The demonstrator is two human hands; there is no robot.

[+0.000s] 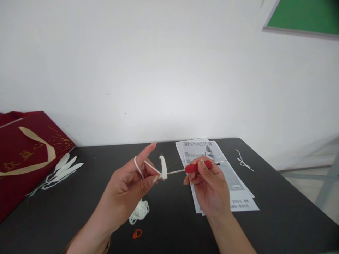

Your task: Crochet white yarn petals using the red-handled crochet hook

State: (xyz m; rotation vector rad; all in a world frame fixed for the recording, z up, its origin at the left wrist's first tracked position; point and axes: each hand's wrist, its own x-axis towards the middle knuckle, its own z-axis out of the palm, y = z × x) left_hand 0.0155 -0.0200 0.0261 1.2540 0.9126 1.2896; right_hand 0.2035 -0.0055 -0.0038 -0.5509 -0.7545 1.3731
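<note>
One black counter (169,229) carries a dark-red gift bag (23,143) at left and printed sheets (235,183) at right. Over it, the left hand (129,187) and right hand (212,187) meet at the work — the right grip pinching a red-handled crochet hook (194,167), the left pinching a white crocheted piece (164,168) where the shaft meets it. Below lie a white yarn bundle (140,211) and, smallest, an orange stitch marker (136,234).

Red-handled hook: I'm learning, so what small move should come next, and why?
I'd likely catch the yarn with the hook: its shaft meets the white piece pinched by the left hand, the yarn runs from there to the index finger, and the right hand holds the hook. Its tip there is hidden.
</note>
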